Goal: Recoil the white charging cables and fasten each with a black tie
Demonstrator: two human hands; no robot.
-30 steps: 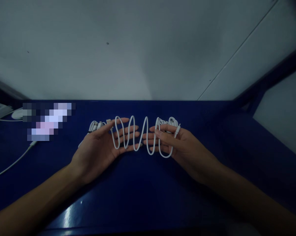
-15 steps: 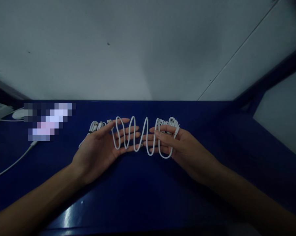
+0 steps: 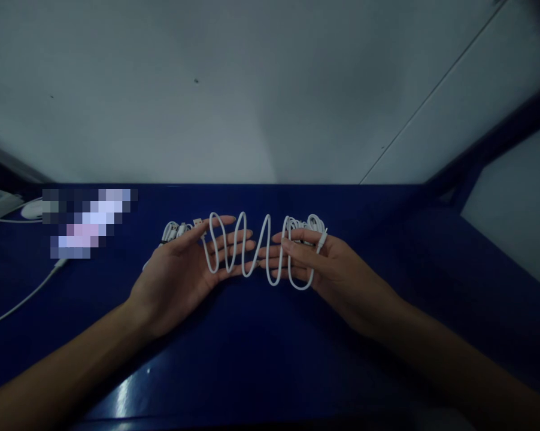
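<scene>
Looped over both sets of spread fingers, the thin white coiled cable (image 3: 252, 248) hangs in zigzags above the dark blue tabletop (image 3: 261, 353). Left hand (image 3: 180, 272) is open, palm up; right hand (image 3: 324, 266) pinches the cable's end. Bundles behind are too dim to make out; there's plenty of bare table up front.

No readable text — no labels, no numbers.
</scene>
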